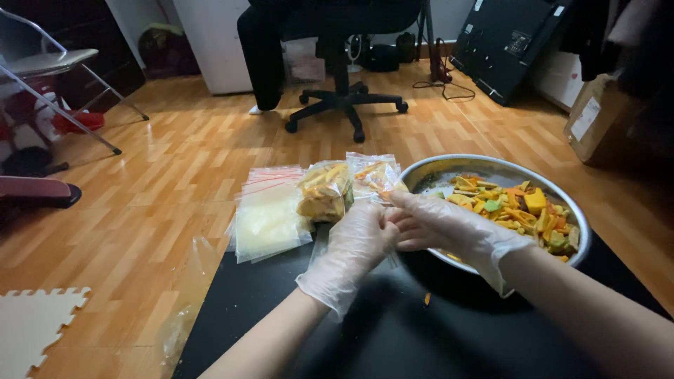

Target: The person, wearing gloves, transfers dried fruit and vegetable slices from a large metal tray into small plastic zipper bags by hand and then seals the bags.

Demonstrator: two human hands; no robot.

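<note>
Nearest to me lies a smooth black mat (393,330) with a single orange crumb (426,300) on it. Above it my left hand (358,242), in a thin crinkled clear glove, meets my right hand (442,224), gloved the same way. Both hands have their fingers pinched together on the top edge of a small clear plastic bag (373,175) filled with yellow and orange chips; the bag sits just past my fingertips, against the rim of the bowl. Just left of it stands a second filled bag (324,191), lumpy and glossy. Further left, a flat stack of empty zip bags (268,217) with red seal strips rests on the wooden floor (182,175). To the right, a round, shiny metal bowl (435,168) holds mixed chips (519,207), yellow, orange and green, in irregular strips and chunks. Far back, a black swivel chair (344,98) stands on its star base, with a person's dark-clad leg (261,56) beside it.
</note>
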